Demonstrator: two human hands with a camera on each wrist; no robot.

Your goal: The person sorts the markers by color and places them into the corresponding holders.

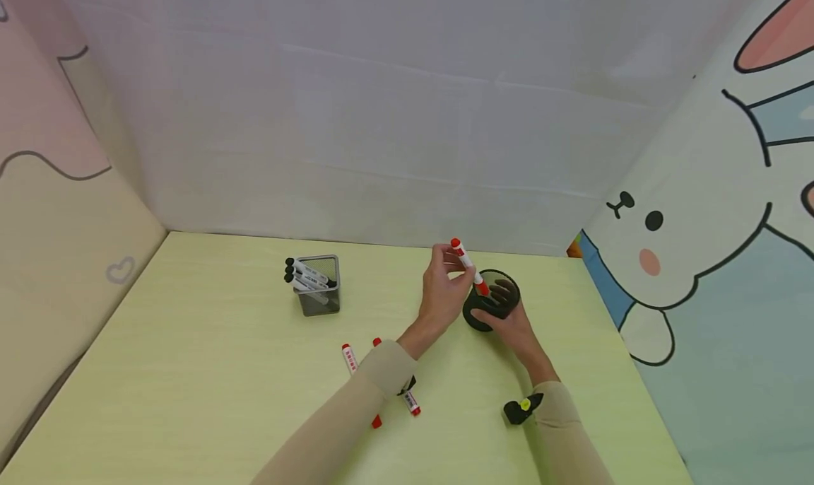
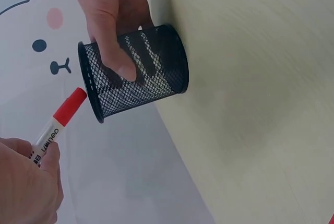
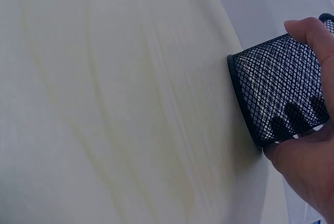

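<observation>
My left hand (image 1: 443,290) pinches a white marker with red ends (image 1: 466,260) and holds it tilted. The marker's lower red end lies at the rim of a round black mesh pen holder (image 2: 151,91). My right hand (image 1: 516,329) grips that pen holder around its side, thumb on the near side. In the right wrist view the fingers show dark through the mesh of the pen holder (image 3: 271,83). Its base is at the table surface. The inside of the holder is mostly hidden from the head view.
Two red-ended markers, one on the left (image 1: 349,358) and one on the right (image 1: 412,403), lie on the table (image 1: 210,372), partly under my left forearm. A square mesh holder (image 1: 320,305) with several black-capped markers (image 1: 307,276) stands back left. Walls border the table.
</observation>
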